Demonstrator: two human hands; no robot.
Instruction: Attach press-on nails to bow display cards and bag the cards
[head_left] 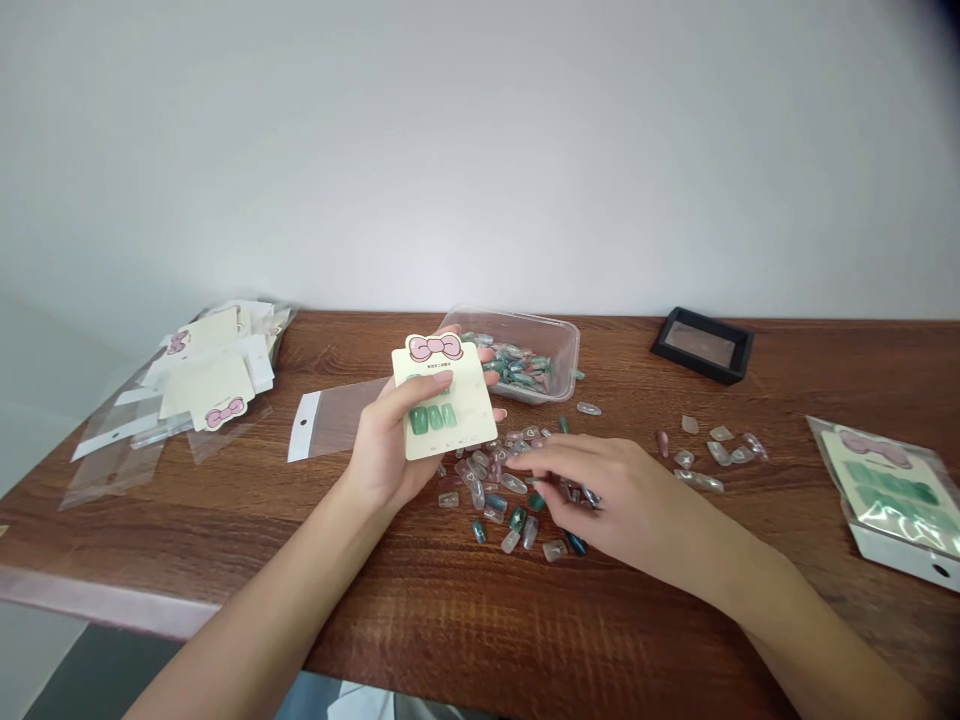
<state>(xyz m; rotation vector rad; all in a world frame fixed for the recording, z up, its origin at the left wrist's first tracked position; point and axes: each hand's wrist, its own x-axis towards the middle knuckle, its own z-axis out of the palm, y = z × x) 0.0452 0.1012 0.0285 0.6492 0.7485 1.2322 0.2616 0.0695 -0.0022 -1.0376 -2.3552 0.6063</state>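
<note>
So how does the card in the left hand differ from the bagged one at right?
The held card is bare; the bagged card sits in a clear sleeve. The held card is in the left hand; the bagged card lies on the table. Both show a pink bow and green press-on nails.

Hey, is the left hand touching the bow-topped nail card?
Touching. The head view shows the left hand gripping the bow-topped nail card, with its thumb lying across the card's front.
</note>
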